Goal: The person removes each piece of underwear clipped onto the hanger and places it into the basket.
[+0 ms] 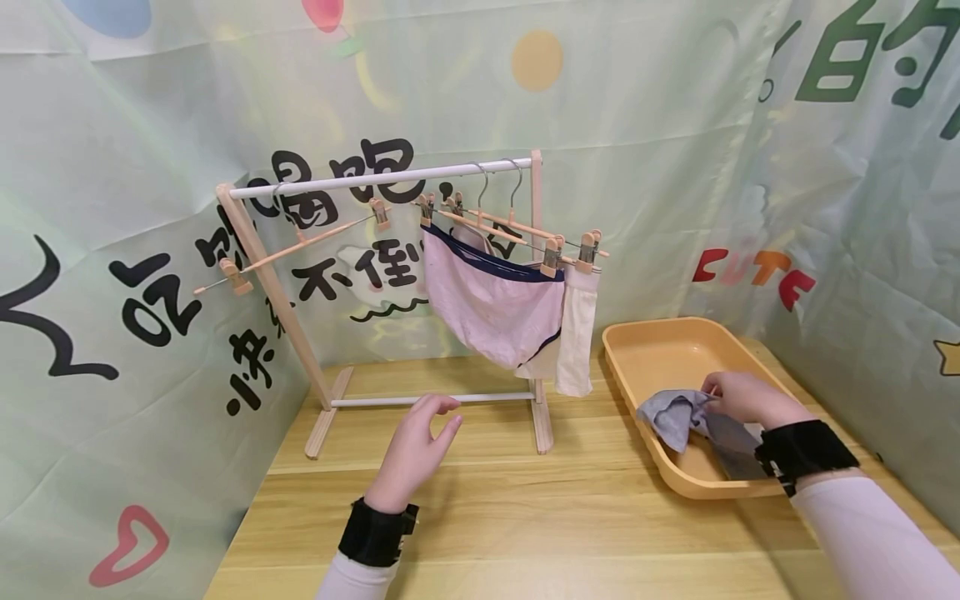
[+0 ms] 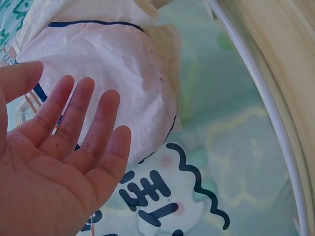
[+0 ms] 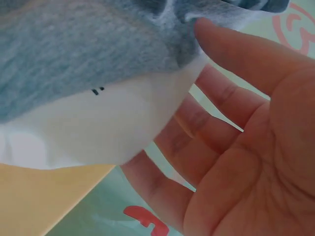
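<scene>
My right hand is over the orange plastic basin, pinching a grey garment. The right wrist view shows thumb and fingers on either side of its bunched cloth, with a white part below the grey. The garment's lower part hangs into the basin. My left hand holds nothing; its fingers are spread and slightly bent in front of the drying rack's lower bar. Pink underpants with navy trim hang above it, clipped to a hanger, and also show behind the left fingers in the left wrist view.
The small wooden drying rack stands on the wooden table. A hanger with bare clips hangs at its left. Behind the underpants, a cream garment hangs from another hanger. Printed fabric walls enclose the table.
</scene>
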The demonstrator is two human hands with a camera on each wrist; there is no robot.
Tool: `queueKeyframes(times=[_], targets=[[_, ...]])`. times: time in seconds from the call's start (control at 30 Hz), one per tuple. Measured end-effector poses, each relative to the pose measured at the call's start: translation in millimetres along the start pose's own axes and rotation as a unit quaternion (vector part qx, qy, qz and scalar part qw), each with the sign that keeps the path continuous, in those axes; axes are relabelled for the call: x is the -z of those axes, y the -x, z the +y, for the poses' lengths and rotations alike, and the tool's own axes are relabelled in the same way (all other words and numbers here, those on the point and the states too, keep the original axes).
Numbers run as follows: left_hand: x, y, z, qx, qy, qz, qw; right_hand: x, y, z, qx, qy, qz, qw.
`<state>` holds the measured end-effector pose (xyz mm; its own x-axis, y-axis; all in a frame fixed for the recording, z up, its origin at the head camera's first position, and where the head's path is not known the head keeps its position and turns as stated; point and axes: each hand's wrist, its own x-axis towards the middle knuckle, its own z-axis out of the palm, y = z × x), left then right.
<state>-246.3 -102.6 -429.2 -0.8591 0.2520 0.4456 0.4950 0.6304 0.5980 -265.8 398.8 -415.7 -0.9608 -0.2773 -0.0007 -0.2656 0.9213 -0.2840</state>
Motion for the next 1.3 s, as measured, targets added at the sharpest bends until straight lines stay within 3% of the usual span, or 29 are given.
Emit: queueKeyframes(times=[0.3,0.57,1.0,1.3], targets=[[-0.3,0.0,-0.7,-0.012,0.003,0.002,0.9999,10.6,0.2,-12.6,-0.006,0.011,0.014,0.9998],[-1.4,-0.4,-1.0,-0.011,0.004,0.002,0.9999,17.6,-2.1,-28.8,0.008,0.020,0.052,0.9984],[-2.4,-1.0,1.6,-0.019,0.001,0.004,0.9998,31.5,3.0,-87.8,0.034,0.016,0.094,0.9949],[-3.7,-0.1,2.6,-0.014,0.005,0.002,0.9999,30.7,9.1,-116.0,0.048,0.008,0.120,0.9916]])
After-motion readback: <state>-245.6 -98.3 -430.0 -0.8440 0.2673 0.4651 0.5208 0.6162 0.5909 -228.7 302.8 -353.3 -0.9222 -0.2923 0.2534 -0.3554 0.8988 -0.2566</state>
